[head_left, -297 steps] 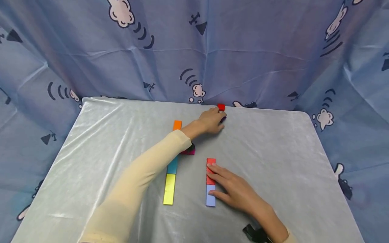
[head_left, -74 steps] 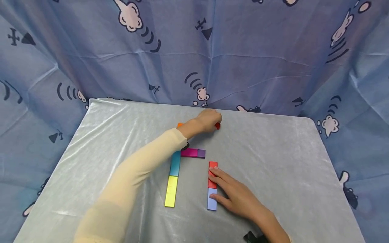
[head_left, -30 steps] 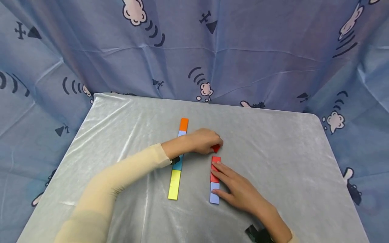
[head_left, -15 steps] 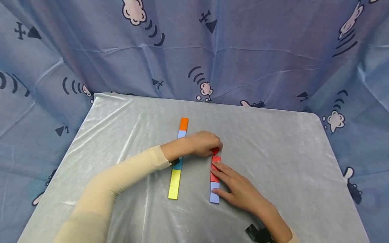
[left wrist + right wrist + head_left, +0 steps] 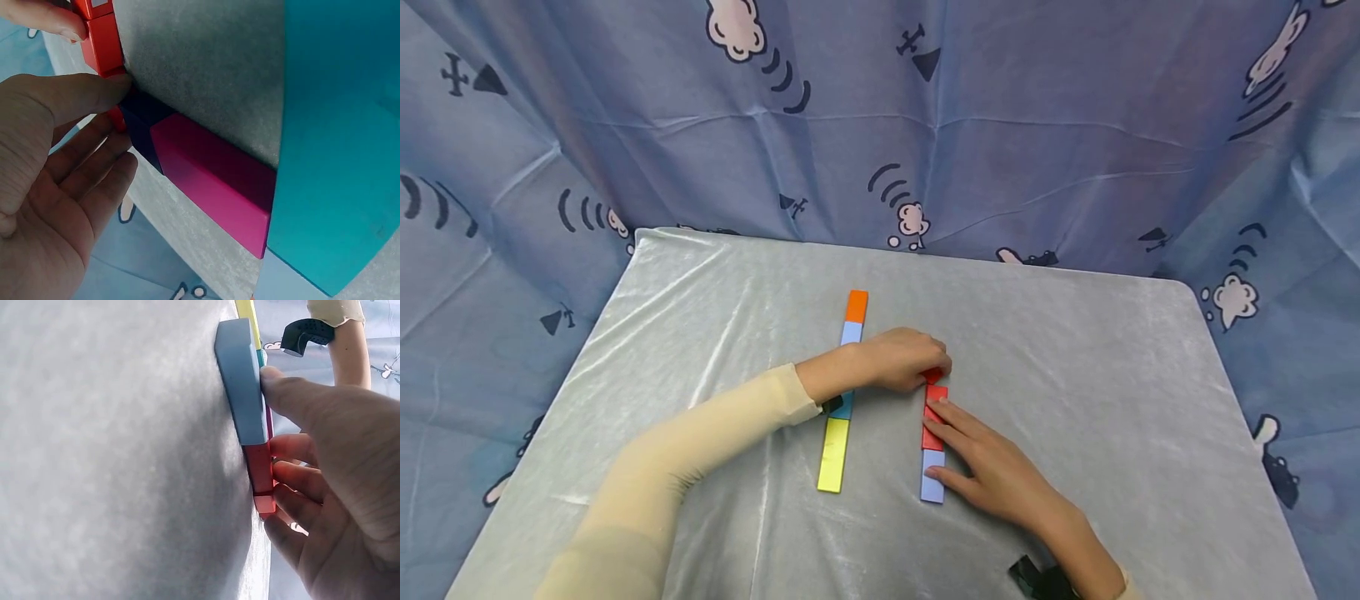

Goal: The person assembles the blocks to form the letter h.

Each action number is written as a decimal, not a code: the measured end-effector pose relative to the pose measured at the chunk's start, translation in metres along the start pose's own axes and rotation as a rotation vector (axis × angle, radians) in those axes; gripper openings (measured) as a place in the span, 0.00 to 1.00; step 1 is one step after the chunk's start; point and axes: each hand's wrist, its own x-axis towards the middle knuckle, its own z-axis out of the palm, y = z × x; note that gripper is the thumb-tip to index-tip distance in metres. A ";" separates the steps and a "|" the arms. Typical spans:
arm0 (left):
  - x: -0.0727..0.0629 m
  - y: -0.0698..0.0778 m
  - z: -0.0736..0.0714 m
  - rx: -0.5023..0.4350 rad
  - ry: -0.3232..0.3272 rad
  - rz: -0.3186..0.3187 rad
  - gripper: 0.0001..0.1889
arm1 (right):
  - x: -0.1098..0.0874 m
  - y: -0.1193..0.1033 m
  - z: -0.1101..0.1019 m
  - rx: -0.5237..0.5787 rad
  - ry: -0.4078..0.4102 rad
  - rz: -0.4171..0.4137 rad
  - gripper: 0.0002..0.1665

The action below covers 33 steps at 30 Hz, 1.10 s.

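My left hand (image 5: 906,358) pinches a small red block (image 5: 932,376) at the far end of the right-hand column. In the left wrist view the thumb covers part of it, where it meets a dark purple block (image 5: 140,115). A magenta block (image 5: 212,181) runs from the purple one to a teal block (image 5: 331,125). My right hand (image 5: 992,467) rests its extended fingers along the column's right side, on a longer red block (image 5: 936,396) and a periwinkle block (image 5: 932,490) at the near end.
The left-hand column has an orange block (image 5: 857,306) farthest away, then a light blue block (image 5: 852,332), teal, and a yellow block (image 5: 832,457) nearest. My left forearm crosses it. A grey cloth (image 5: 1075,367) covers the table; a blue patterned curtain (image 5: 1037,150) hangs behind.
The purple block has gone from the far edge to the magenta block's end. My left hand has brought the red block nearer, onto the right column's far end. The right hand has stayed put.
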 end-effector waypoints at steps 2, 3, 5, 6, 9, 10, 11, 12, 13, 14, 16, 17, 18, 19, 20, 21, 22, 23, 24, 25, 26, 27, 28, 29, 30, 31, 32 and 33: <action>0.000 0.001 0.000 -0.001 0.001 0.001 0.12 | 0.000 -0.001 0.000 0.000 -0.002 0.001 0.42; -0.001 0.001 0.000 0.000 0.002 0.001 0.12 | 0.000 -0.001 0.000 0.001 -0.003 0.002 0.42; -0.001 0.001 0.001 -0.001 0.003 0.000 0.12 | 0.000 -0.001 0.000 0.000 -0.001 0.001 0.42; -0.001 0.001 0.001 0.000 0.001 -0.001 0.12 | -0.001 -0.001 0.000 -0.001 0.001 -0.001 0.42; -0.001 0.001 0.001 -0.005 0.002 0.000 0.13 | -0.001 -0.002 0.000 -0.005 0.010 -0.015 0.41; -0.002 0.001 0.002 -0.007 0.001 -0.001 0.13 | -0.001 -0.002 0.000 -0.006 0.015 -0.022 0.42; -0.002 0.002 0.002 -0.010 0.001 -0.001 0.13 | -0.001 -0.002 0.000 -0.007 0.019 -0.028 0.42; -0.002 0.002 0.002 -0.013 0.002 -0.002 0.14 | -0.001 -0.002 0.000 -0.009 0.022 -0.034 0.42; -0.002 0.002 0.002 -0.017 0.004 -0.002 0.14 | -0.002 -0.002 0.000 -0.012 0.026 -0.038 0.41; -0.003 0.002 0.002 -0.018 0.005 -0.002 0.14 | -0.002 -0.002 0.000 -0.015 0.029 -0.041 0.42; -0.003 0.002 0.002 -0.018 0.006 -0.004 0.14 | -0.002 -0.002 0.000 -0.021 0.036 -0.045 0.42; -0.003 0.002 0.002 -0.017 0.006 -0.004 0.14 | -0.002 -0.002 0.001 -0.023 0.038 -0.045 0.42; -0.003 0.002 0.002 -0.017 0.006 -0.004 0.14 | -0.002 -0.002 0.001 -0.027 0.039 -0.045 0.41; -0.004 0.002 0.002 -0.018 0.006 -0.003 0.15 | -0.001 -0.002 0.001 -0.028 0.036 -0.043 0.41; -0.004 0.002 0.002 -0.019 0.004 -0.003 0.15 | -0.001 -0.002 0.001 -0.028 0.033 -0.042 0.41; -0.004 0.002 0.003 -0.021 0.002 -0.003 0.15 | -0.001 -0.001 0.001 -0.029 0.026 -0.040 0.40; -0.004 0.002 0.003 -0.024 0.002 -0.002 0.15 | -0.001 -0.001 0.001 -0.028 0.019 -0.036 0.40; -0.005 0.002 0.003 -0.027 0.001 0.000 0.15 | -0.001 -0.001 0.001 -0.027 0.011 -0.032 0.39; -0.005 0.002 0.003 -0.030 0.000 0.001 0.15 | -0.001 -0.001 0.001 -0.027 0.003 -0.029 0.39; -0.005 0.002 0.003 -0.032 -0.001 0.002 0.15 | -0.001 -0.001 0.001 -0.026 -0.002 -0.027 0.38; -0.005 0.001 0.004 -0.032 -0.001 0.003 0.15 | -0.001 -0.001 0.001 -0.026 -0.005 -0.027 0.38; -0.005 0.001 0.004 -0.033 0.000 0.003 0.15 | -0.001 -0.001 0.001 -0.027 -0.006 -0.028 0.38; -0.005 0.001 0.004 -0.032 0.000 0.003 0.15 | -0.001 0.000 0.002 -0.028 -0.005 -0.030 0.38; -0.005 0.001 0.004 -0.029 0.002 0.003 0.15 | 0.000 -0.001 0.002 -0.031 -0.004 -0.031 0.38; -0.006 0.001 0.004 -0.028 0.002 0.001 0.15 | 0.000 -0.001 0.002 -0.031 -0.001 -0.031 0.39; -0.006 0.001 0.004 -0.026 0.004 -0.001 0.15 | 0.000 -0.001 0.002 -0.033 0.004 -0.032 0.39; -0.006 0.001 0.005 -0.026 0.006 -0.003 0.15 | 0.000 -0.001 0.002 -0.036 0.007 -0.033 0.39; -0.006 0.001 0.005 -0.024 0.009 -0.005 0.16 | 0.000 -0.001 0.002 -0.037 0.010 -0.032 0.39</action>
